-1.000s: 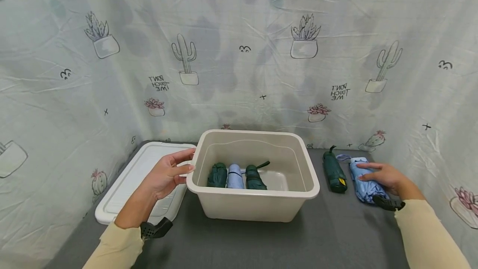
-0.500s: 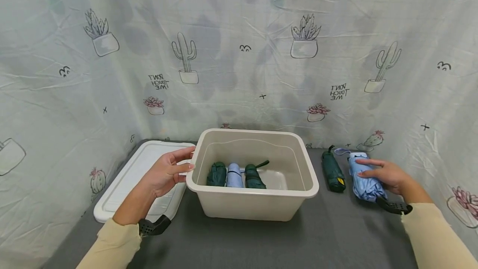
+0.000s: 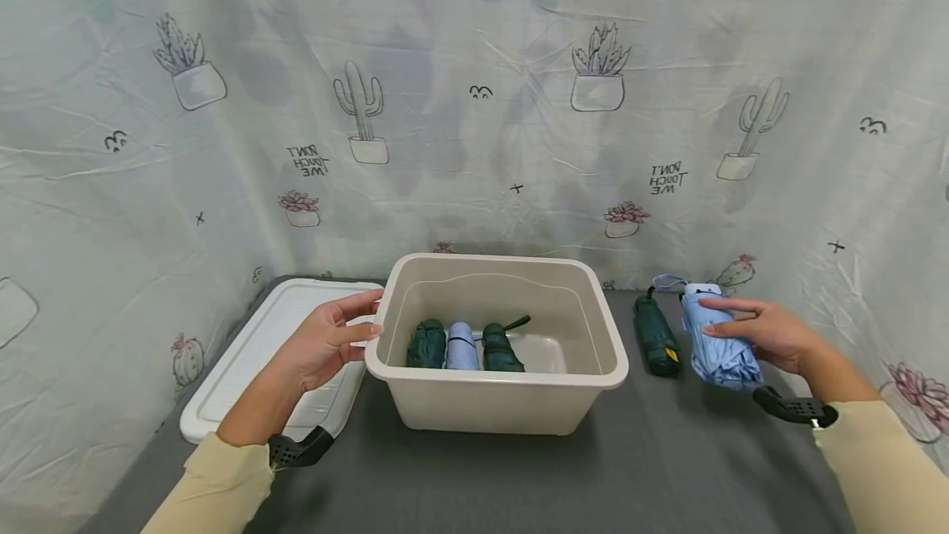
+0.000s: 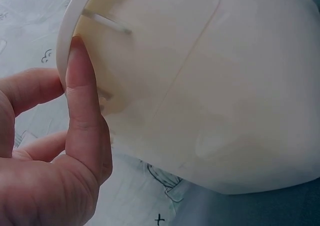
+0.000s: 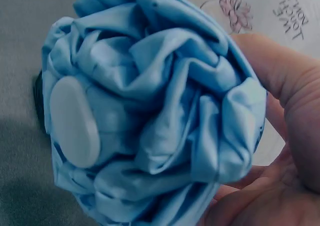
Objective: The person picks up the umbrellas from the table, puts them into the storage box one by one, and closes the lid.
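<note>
Soft light, dim wrist views.

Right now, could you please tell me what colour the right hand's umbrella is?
The umbrella is light blue, clearest in the right wrist view.

Bundled light-blue fabric umbrella (image 3: 721, 353) has a white oval disc (image 5: 75, 122); slim dark-green fabric umbrella (image 3: 656, 334), a yellow patch (image 3: 671, 353). Rectangular plastic tub (image 3: 489, 406) is solid beige. Pale-grey fabric backdrop (image 3: 445, 180) carries outlined cacti (image 3: 362, 114), pink succulents (image 3: 299, 202).

The dark grey tabletop (image 3: 445, 484) carried an upright beige bin (image 3: 489, 407). A white lid (image 3: 255, 351) lay flat just beside the bin, on its left. A folded green umbrella (image 3: 656, 336) lay near the bin, on its right.
</note>
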### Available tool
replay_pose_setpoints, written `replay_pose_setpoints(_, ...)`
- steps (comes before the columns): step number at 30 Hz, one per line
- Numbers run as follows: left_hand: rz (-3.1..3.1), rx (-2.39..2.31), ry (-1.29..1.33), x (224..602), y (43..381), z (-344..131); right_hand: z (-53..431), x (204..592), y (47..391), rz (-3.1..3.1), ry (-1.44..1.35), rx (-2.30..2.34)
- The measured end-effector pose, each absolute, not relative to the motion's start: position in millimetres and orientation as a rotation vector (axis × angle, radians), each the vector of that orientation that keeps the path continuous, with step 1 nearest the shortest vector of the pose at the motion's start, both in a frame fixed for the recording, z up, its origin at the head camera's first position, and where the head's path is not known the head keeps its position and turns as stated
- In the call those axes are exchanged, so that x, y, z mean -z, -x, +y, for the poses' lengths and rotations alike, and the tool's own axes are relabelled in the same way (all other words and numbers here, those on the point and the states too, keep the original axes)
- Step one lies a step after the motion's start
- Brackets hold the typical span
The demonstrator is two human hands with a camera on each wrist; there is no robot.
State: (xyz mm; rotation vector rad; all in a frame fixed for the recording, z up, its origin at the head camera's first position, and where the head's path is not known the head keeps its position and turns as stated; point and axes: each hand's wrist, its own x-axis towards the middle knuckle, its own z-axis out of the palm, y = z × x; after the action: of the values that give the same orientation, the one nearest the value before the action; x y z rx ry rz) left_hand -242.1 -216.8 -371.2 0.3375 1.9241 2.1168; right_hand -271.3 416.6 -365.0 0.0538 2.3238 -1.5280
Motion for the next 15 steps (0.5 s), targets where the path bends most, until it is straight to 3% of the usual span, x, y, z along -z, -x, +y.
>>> replay_pose_setpoints(15,1.918,-2.100,-0.353,370,241,-217,388,338,255,2.309,0.007,1.556)
